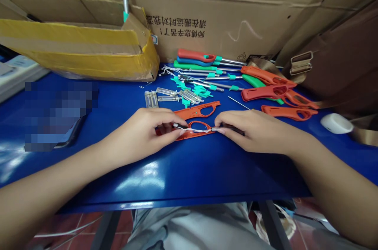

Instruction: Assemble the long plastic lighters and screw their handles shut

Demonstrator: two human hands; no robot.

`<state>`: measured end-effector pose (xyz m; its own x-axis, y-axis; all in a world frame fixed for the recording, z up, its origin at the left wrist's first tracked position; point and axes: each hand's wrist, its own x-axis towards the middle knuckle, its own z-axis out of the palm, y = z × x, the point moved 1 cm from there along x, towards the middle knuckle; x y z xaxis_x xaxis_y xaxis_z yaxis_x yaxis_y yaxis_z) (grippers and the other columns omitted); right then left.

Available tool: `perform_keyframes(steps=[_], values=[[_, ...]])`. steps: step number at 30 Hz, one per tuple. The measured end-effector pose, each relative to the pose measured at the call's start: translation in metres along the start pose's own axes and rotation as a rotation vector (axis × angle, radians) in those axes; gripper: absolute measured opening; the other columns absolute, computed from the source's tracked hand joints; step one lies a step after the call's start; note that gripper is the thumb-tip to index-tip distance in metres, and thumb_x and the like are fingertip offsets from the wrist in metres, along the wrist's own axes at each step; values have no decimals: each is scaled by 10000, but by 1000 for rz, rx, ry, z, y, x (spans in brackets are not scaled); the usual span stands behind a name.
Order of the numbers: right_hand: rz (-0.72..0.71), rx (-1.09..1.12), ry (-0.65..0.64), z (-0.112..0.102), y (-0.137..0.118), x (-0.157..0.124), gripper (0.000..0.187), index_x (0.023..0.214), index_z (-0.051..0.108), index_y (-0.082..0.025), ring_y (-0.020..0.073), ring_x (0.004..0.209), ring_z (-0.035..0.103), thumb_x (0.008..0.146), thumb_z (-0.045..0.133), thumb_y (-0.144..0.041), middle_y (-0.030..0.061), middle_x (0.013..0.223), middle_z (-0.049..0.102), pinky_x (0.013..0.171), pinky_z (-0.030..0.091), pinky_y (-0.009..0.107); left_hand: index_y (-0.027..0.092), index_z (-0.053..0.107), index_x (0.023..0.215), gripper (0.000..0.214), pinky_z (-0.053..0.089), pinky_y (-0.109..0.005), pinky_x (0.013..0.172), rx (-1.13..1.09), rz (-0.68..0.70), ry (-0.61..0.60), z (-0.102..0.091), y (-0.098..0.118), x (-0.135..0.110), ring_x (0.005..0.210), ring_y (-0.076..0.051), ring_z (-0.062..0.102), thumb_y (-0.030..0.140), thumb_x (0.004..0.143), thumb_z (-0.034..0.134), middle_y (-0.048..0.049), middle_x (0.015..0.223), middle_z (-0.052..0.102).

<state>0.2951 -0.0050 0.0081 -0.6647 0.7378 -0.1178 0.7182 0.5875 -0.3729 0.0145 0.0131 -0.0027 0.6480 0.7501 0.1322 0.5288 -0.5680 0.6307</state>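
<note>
My left hand (147,130) and my right hand (251,128) rest on the blue table (189,171), both pinched on an orange lighter shell half (197,132) lying between them. A thin white wire and a metal tube run along the shell from one set of fingertips to the other. A second orange shell half (197,111) lies just behind it, untouched.
Behind lie clear plastic parts (165,97), teal pieces (201,91), metal tubes, assembled long lighters (203,61) and several orange shells (280,98). A yellow-taped cardboard box (82,51) sits back left, a phone (69,134) at left, a white object (336,123) at right.
</note>
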Motion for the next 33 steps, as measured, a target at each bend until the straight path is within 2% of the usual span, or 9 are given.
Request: perform_keyframes(steps=[7, 11, 16, 25, 33], values=[[-9, -16, 15, 0, 1, 0, 147, 1034, 578, -244, 160, 821, 612, 1047, 459, -331, 0, 1010, 681, 661, 362, 281, 240, 774, 1107, 259, 506, -238, 643, -37, -57, -2, 0, -2, 0, 762, -144, 662, 392, 954, 630, -35, 962, 752], [-25, -43, 37, 0, 2, 0, 161, 1018, 595, -232, 171, 838, 607, 1043, 469, -329, 15, 996, 672, 668, 373, 292, 239, 767, 1127, 253, 507, -241, 656, -34, -38, -16, 0, -2, 1, 781, -148, 660, 350, 963, 609, -42, 973, 749], [-27, -85, 54, 1, 6, 1, 160, 998, 615, -220, 186, 843, 602, 1032, 485, -306, 32, 979, 669, 688, 390, 311, 239, 760, 1144, 252, 502, -225, 633, -58, -42, -29, 1, -3, 1, 709, -124, 633, 332, 961, 614, -32, 920, 732], [-89, -86, 120, 2, 9, 2, 130, 942, 635, -208, 212, 905, 615, 1009, 533, -255, 48, 937, 660, 844, 445, 359, 220, 765, 1110, 229, 493, -213, 619, -72, -49, -11, 3, -2, 1, 698, -115, 623, 303, 947, 627, -34, 915, 716], [-87, -55, 137, 4, 11, 4, 140, 921, 681, -205, 215, 923, 628, 996, 573, -252, 54, 951, 686, 833, 454, 358, 222, 776, 1066, 206, 506, -222, 638, -75, -61, 17, 3, -2, 2, 735, -125, 638, 312, 935, 644, -29, 924, 733]])
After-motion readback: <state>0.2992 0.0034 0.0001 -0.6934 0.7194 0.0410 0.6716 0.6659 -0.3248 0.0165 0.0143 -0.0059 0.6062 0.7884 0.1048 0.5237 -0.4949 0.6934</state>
